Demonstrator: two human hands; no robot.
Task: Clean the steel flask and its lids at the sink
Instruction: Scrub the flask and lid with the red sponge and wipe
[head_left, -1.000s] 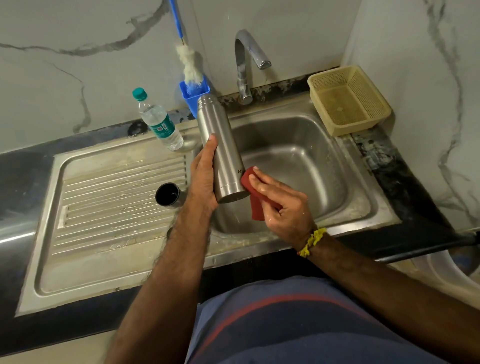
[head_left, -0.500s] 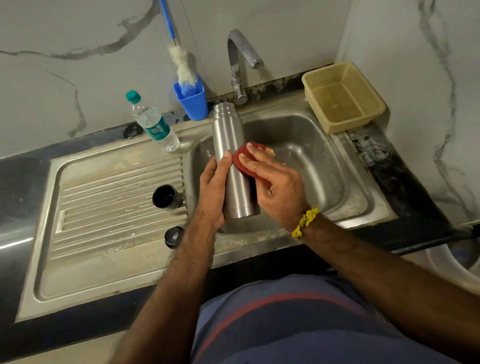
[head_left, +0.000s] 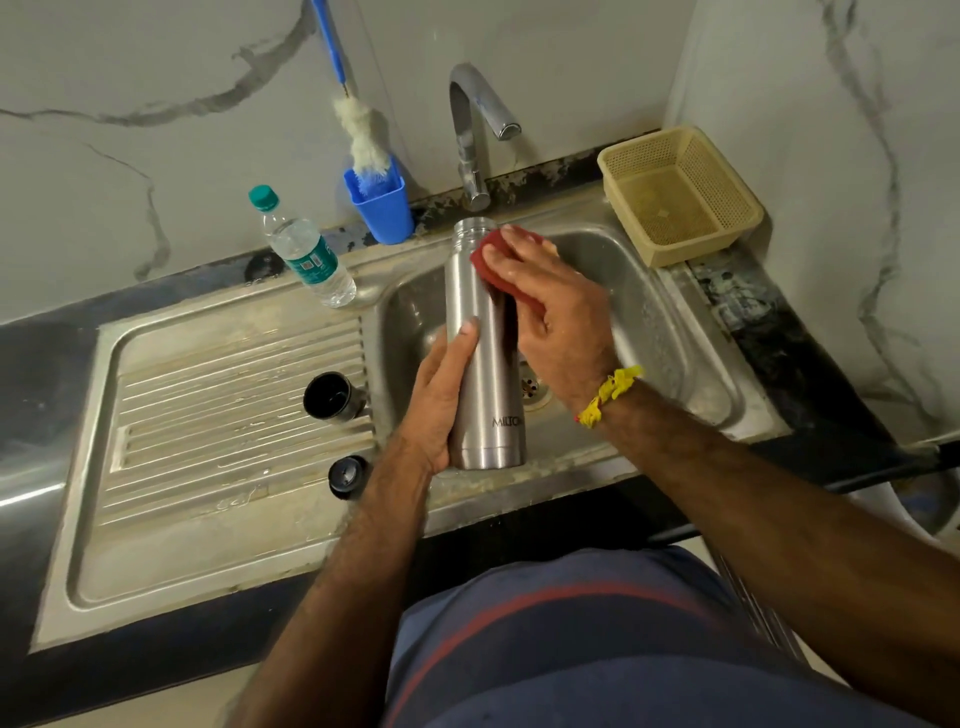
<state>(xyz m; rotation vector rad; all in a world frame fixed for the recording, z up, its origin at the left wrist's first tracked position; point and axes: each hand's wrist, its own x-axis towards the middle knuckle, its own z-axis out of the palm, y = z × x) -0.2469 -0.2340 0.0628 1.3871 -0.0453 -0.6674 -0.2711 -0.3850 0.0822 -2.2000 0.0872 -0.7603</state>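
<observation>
Steel flask (head_left: 483, 343) stands near upright over the left part of the sink basin (head_left: 691, 364), open mouth towards the far side, base towards the near rim. Noted from left to right: ribbed draining board (head_left: 208, 415) of the worktop; a plastic water bottle (head_left: 304, 252) with green cap at its far edge; a black cup lid (head_left: 332, 396) lying on the ribs and a smaller black stopper lid (head_left: 347, 475) nearer, both just beside the basin and apart from the flask. A blue holder (head_left: 384, 208) at the wall carries a bottle brush (head_left: 358, 130). Left hand (head_left: 441, 400) grips the lower body of the flask, thumb laid up its front. Tap (head_left: 475, 130) stands behind the basin. Right hand (head_left: 550, 317), fingers extended, presses a red scrub pad (head_left: 491, 265) against the flask's upper right side just below the mouth. A yellow thread (head_left: 610, 392) circles that wrist. A cream mesh basket (head_left: 680, 192) sits at the far right corner.
</observation>
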